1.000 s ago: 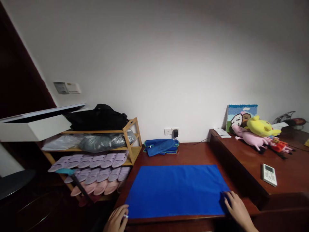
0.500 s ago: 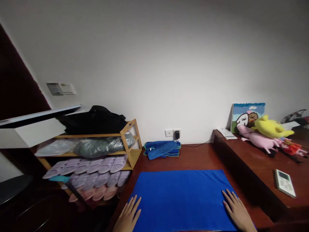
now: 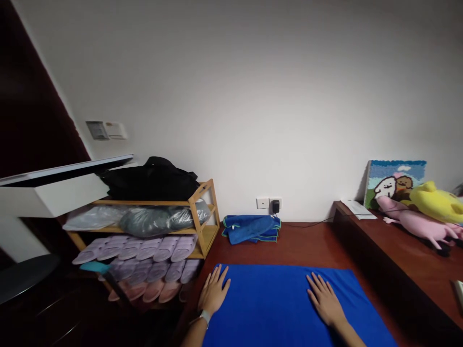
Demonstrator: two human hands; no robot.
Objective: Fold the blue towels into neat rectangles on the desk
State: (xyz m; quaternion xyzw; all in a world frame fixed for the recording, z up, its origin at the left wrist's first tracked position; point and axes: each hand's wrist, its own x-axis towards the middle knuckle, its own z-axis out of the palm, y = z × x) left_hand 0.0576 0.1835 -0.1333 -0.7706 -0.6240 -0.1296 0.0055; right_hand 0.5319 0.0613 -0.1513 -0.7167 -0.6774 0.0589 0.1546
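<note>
A plain blue cloth (image 3: 269,306) lies spread out on the reddish-brown wooden table, its near edge running out of the picture. My left hand (image 3: 214,291) rests flat at the cloth's far left corner, fingers stretched forward, a pale band on the wrist. On the right part of the cloth, inward from its edge, my right hand (image 3: 325,298) lies palm down with fingers apart. Slight creases show in the fabric to the right of that hand. Neither hand grips anything.
Folded blue towels (image 3: 251,228) with green edging lie by the wall below a socket with a black plug (image 3: 276,206). A wooden rack (image 3: 208,236) of slippers stands left. On the raised right surface are plush toys (image 3: 412,219) and a dog picture (image 3: 396,180).
Both hands have slid farther forward over the cloth, the right one also inward from the edge. The view has turned slightly left, and creases now show at the cloth's right.
</note>
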